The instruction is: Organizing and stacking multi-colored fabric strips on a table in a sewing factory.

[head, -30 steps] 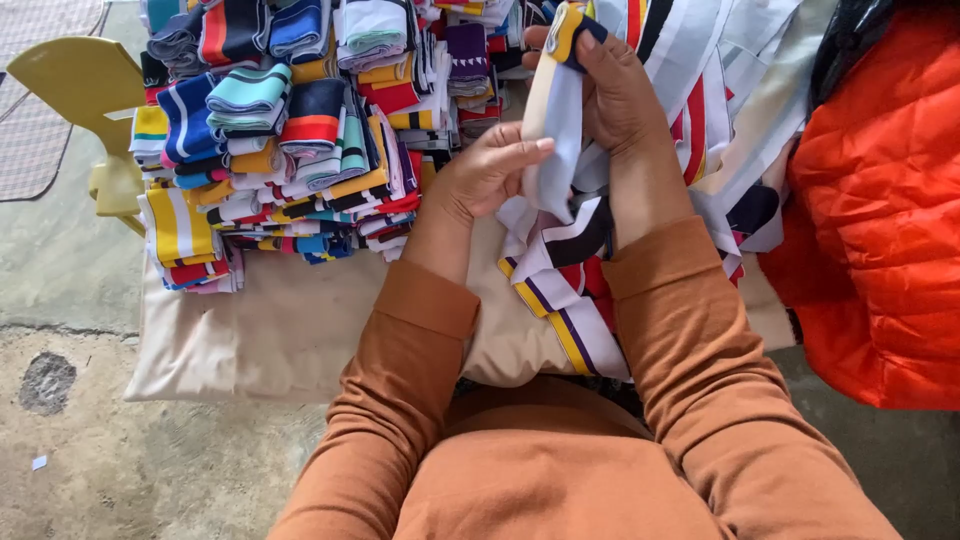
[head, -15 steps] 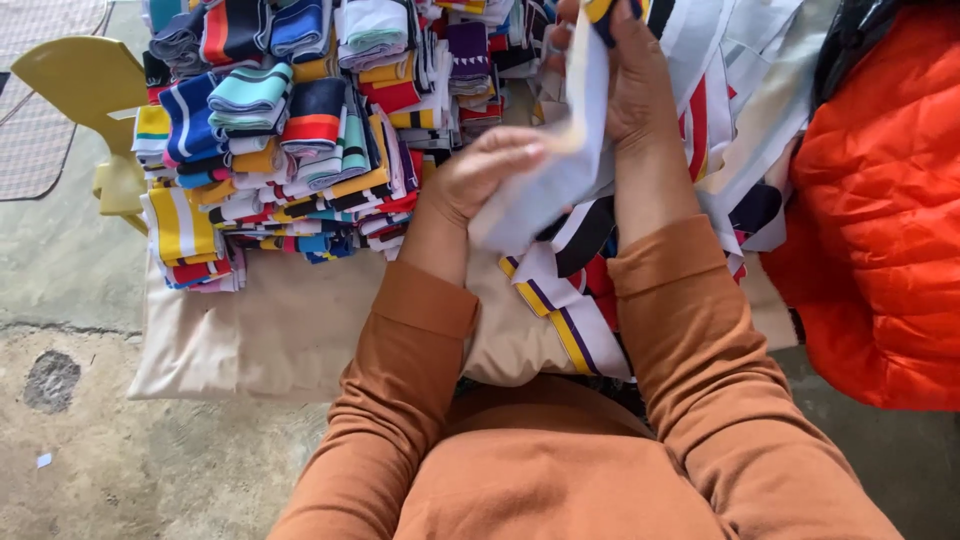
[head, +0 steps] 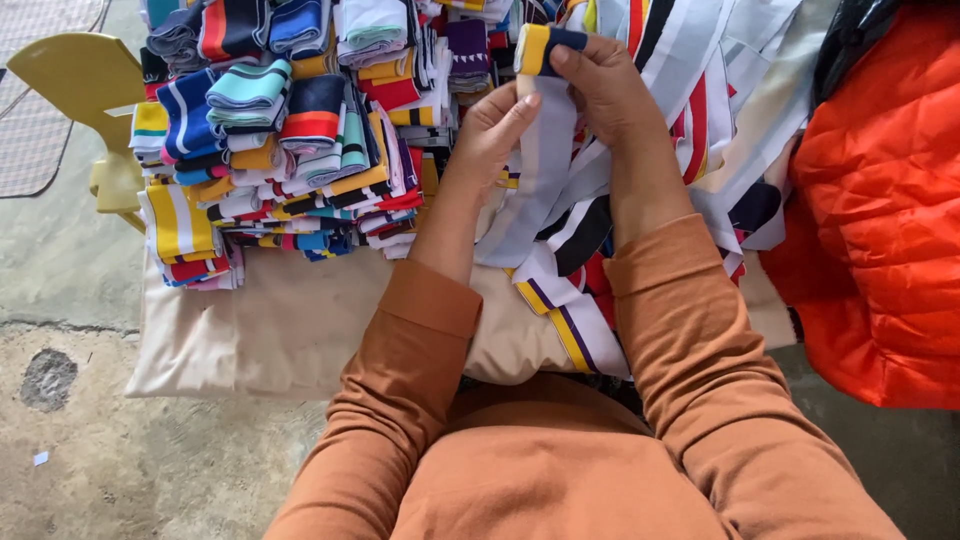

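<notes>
My right hand (head: 608, 92) pinches the top end of a long striped fabric band (head: 545, 170), white with a yellow and dark blue end, and holds it up over the work surface. My left hand (head: 492, 125) presses flat against the band just below that end, fingers along the cloth. Under both hands lies a loose heap of similar striped bands (head: 690, 130) in white, red, black and yellow. Both arms wear orange-brown sleeves.
A large stack of folded multicoloured bands (head: 290, 130) fills the left of the beige cloth-covered surface (head: 280, 330). A yellow plastic chair (head: 75, 85) stands at far left. An orange padded jacket (head: 885, 220) lies at right. Rough concrete floor below.
The band was pulled up and stretched between both hands, then straightened. My left hand slid up along it toward the right hand, which now grips the coloured end.
</notes>
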